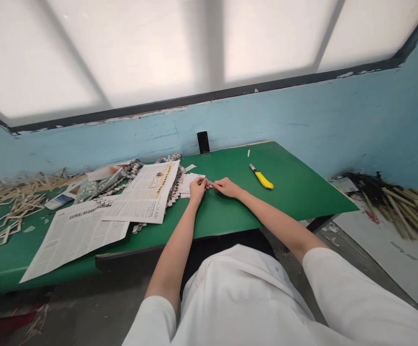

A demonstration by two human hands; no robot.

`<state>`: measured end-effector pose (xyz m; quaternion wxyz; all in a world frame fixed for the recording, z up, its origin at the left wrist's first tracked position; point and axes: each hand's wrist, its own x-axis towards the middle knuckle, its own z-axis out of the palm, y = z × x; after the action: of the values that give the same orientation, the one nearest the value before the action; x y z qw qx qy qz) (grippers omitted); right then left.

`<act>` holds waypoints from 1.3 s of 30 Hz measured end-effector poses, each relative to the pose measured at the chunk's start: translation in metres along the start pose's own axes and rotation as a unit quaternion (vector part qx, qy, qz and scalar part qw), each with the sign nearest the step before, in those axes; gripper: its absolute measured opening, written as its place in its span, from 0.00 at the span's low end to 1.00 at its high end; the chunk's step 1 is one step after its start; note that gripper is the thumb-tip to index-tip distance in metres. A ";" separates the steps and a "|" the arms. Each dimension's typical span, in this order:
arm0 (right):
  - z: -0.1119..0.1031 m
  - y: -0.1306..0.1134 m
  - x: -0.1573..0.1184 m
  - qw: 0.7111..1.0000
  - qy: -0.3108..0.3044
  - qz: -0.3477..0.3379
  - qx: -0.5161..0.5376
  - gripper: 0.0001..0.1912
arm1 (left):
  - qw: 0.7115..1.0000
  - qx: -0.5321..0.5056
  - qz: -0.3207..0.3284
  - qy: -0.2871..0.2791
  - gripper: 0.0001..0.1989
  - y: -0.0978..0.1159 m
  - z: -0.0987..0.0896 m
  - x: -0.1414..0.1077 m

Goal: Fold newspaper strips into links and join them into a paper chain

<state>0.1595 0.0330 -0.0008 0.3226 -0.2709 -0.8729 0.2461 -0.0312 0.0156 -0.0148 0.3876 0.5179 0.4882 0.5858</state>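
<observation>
My left hand and my right hand meet close together above the green table. Both pinch a small, narrow strip of paper stretched between the fingertips; its exact folds are too small to make out. Beside my left hand lie several cut paper pieces. A knife with a yellow handle rests on the tabletop to the right of my right hand, blade toward the wall. Left of my hands, a newspaper sheet partly covers a woven chain of folded paper.
A phone leans upright against the blue wall. Another newspaper sheet hangs over the front edge. Thin wooden strips and a clear plastic bag lie at left. On the floor at right are bamboo sticks.
</observation>
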 end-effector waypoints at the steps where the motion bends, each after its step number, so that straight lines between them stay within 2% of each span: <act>1: -0.001 -0.002 -0.001 1.000 -0.002 0.000 -0.001 0.28 | 1.000 0.005 0.001 -0.001 0.11 0.001 0.000 0.000; 4: -0.003 -0.006 -0.002 1.000 -0.011 -0.003 -0.005 0.26 | 1.000 0.022 0.012 -0.013 0.10 0.003 0.000 -0.002; 8: -0.002 -0.008 -0.002 1.000 -0.006 -0.006 -0.006 0.21 | 0.996 0.056 0.025 -0.067 0.09 0.005 0.004 -0.006; 11: 0.001 -0.005 -0.002 1.000 -0.015 -0.019 -0.011 0.21 | 0.994 0.073 0.025 -0.074 0.09 0.005 0.006 -0.009; 17: 0.004 -0.004 0.001 1.000 -0.004 -0.013 -0.012 0.21 | 0.994 0.092 0.022 -0.056 0.08 0.006 0.005 -0.009; 24: 0.002 -0.008 0.001 1.000 0.000 -0.006 -0.007 0.22 | 0.996 0.078 -0.011 0.045 0.07 0.005 0.002 -0.006; 39: 0.005 -0.003 0.002 1.000 -0.024 -0.006 -0.008 0.23 | 0.993 0.069 -0.034 0.087 0.06 0.003 -0.003 -0.003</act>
<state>0.1536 0.0306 -0.0015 0.3013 -0.2620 -0.8839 0.2436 -0.0332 0.0114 -0.0128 0.3265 0.4733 0.5768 0.5803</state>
